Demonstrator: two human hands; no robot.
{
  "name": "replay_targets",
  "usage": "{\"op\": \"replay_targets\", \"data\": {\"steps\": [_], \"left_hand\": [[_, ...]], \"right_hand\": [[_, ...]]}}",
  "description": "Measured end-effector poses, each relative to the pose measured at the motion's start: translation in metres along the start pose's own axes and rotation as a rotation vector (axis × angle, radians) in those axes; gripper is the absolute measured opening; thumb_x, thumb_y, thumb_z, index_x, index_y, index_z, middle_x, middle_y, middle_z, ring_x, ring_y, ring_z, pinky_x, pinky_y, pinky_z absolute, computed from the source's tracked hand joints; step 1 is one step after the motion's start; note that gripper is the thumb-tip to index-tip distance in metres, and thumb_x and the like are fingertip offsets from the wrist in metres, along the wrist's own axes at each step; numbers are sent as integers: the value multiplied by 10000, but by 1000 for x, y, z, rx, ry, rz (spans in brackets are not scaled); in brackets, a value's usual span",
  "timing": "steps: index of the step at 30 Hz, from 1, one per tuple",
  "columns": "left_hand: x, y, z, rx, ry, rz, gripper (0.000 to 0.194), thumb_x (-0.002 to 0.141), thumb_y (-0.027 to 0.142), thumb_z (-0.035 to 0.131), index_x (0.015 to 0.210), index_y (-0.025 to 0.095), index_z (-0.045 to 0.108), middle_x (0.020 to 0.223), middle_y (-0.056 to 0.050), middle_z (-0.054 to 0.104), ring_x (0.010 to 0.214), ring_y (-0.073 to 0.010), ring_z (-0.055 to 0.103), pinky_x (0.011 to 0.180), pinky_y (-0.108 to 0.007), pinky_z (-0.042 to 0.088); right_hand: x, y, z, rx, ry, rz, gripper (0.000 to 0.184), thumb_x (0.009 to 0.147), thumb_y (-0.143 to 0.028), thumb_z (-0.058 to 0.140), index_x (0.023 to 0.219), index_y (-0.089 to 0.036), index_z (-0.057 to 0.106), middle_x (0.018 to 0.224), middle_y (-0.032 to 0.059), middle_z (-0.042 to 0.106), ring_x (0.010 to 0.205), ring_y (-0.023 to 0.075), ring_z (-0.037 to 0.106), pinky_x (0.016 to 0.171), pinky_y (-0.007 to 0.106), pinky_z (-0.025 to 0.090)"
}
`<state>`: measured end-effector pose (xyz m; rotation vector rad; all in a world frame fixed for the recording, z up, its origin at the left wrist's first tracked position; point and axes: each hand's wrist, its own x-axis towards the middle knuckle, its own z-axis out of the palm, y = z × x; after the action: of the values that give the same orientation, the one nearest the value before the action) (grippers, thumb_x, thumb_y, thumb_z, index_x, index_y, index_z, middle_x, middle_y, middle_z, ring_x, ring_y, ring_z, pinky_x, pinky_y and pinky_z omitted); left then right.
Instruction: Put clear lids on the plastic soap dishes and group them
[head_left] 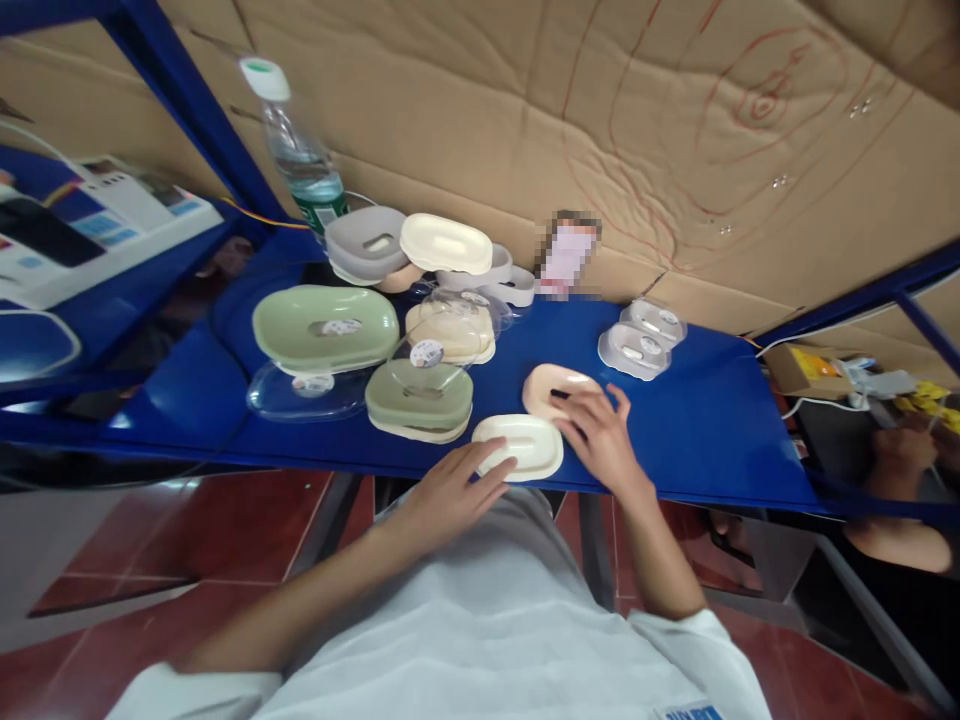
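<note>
A small cream soap dish (536,445) lies near the front edge of the blue table. Over its left part, my left hand (457,490) rests with fingers stretched and apart. Just behind it sits a peach soap dish (544,385) with an oval slot. My right hand (600,435) has its fingers curled over the right side of this peach dish, gripping it; part of the dish is hidden beneath them. To the left are a stacked green dish (420,400) and a larger green dish (322,325), with clear plastic lids (300,395) around them.
Grey and cream dishes (367,245) are piled at the back beside a water bottle (304,165). A phone (568,255) leans on the cardboard wall (480,120). Two lidded grey dishes (634,350) stand at right. Another person's arm (900,460) shows at far right.
</note>
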<state>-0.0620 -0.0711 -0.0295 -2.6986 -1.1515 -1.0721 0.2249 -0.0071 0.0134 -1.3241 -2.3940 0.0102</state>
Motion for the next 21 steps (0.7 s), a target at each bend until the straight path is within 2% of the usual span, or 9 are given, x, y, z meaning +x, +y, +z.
{"op": "replay_targets", "data": {"steps": [4, 6, 8, 11, 14, 16, 19, 21], "left_hand": [[10, -3, 12, -34, 21, -4, 357, 1073, 318, 659, 1409, 201, 647, 1504, -199, 633, 1302, -302, 690, 1057, -439, 619], [10, -4, 12, -9, 19, 2, 363, 1066, 324, 672, 1412, 211, 655, 1525, -192, 625, 1300, -304, 687, 1077, -451, 605], [7, -5, 9, 44, 13, 5, 359, 1063, 294, 677, 1415, 224, 665, 1533, -173, 637, 1307, -290, 684, 1110, -438, 577], [3, -6, 6, 120, 17, 31, 364, 1078, 294, 660, 1431, 207, 667, 1540, -150, 655, 1354, -266, 662, 1149, -409, 526], [1, -7, 7, 171, 23, 59, 369, 1093, 359, 644, 1416, 185, 677, 1518, -132, 680, 1329, -265, 669, 1132, -412, 509], [0, -7, 9, 165, 25, 35, 322, 1087, 382, 653, 1348, 202, 714, 1492, -110, 701, 1272, -264, 682, 1112, -415, 509], [-1, -6, 12, 137, 17, -9, 282, 1060, 377, 694, 1291, 222, 738, 1468, -100, 712, 1245, -266, 672, 1100, -412, 508], [-1, -5, 13, 139, 9, -17, 312, 1041, 375, 716, 1314, 226, 733, 1460, -104, 712, 1243, -270, 664, 1098, -412, 508]], "right_hand": [[-48, -54, 7, 80, 27, 8, 369, 1119, -305, 574, 1478, -331, 654, 1342, 82, 753, 1323, 271, 674, 1272, 568, 355], [-57, -78, 16, 82, 46, 32, 397, 1118, -299, 568, 1510, -329, 622, 1380, 92, 745, 1352, 287, 664, 1270, 592, 362], [-55, -91, 23, 96, 46, 32, 408, 1119, -290, 559, 1525, -306, 606, 1392, 107, 745, 1364, 298, 665, 1255, 606, 389], [-39, -84, 18, 191, -1, -75, 394, 1116, -263, 562, 1504, -293, 620, 1366, 104, 768, 1335, 297, 696, 1197, 587, 484], [-14, -59, 1, 381, -88, -188, 353, 1105, -286, 608, 1455, -303, 649, 1339, 80, 790, 1278, 278, 738, 1116, 518, 582], [6, -42, -9, 431, -76, -192, 353, 1111, -281, 595, 1459, -307, 647, 1323, 74, 798, 1232, 260, 760, 1062, 467, 619], [45, -31, -12, 235, -1, -233, 437, 1120, -205, 518, 1537, -300, 606, 1398, 91, 766, 1315, 271, 715, 1114, 488, 584], [76, -32, -5, 41, -24, -330, 517, 1110, -151, 490, 1607, -284, 548, 1558, 109, 667, 1470, 297, 602, 1227, 551, 488]]}}
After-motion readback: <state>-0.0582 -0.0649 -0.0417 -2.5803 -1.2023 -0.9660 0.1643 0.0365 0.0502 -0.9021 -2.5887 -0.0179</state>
